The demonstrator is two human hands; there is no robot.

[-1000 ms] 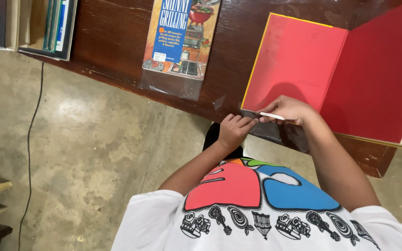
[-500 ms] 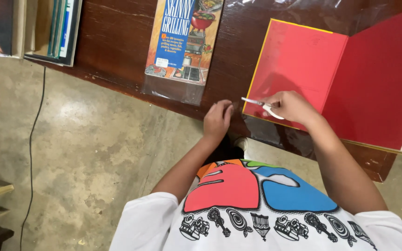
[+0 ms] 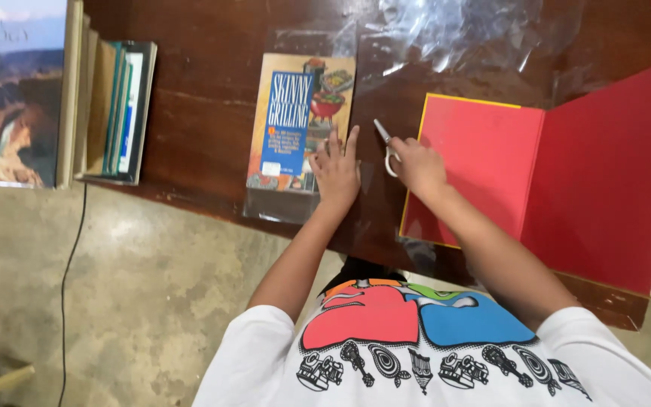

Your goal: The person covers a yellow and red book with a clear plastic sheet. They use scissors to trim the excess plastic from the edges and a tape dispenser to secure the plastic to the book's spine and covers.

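Observation:
My left hand (image 3: 336,169) lies flat, fingers apart, on the lower right corner of a paperback cookbook (image 3: 299,120) that rests on a sheet of clear plastic (image 3: 280,207) on the dark wooden table (image 3: 197,136). My right hand (image 3: 417,163) grips a pair of white-handled scissors (image 3: 386,143), blades pointing up and left, beside the left edge of an open book with red endpapers (image 3: 536,181). The scissors are over clear plastic between the two books.
Crumpled clear plastic (image 3: 476,34) lies at the table's far side. A row of upright books (image 3: 114,105) and a large landscape-cover book (image 3: 9,98) sit at the left. A black cable (image 3: 69,279) hangs to the concrete floor (image 3: 137,301).
My left hand has moved up from the table's near edge onto the cookbook. My right hand has carried the scissors up along the red book's left edge. The view has shifted.

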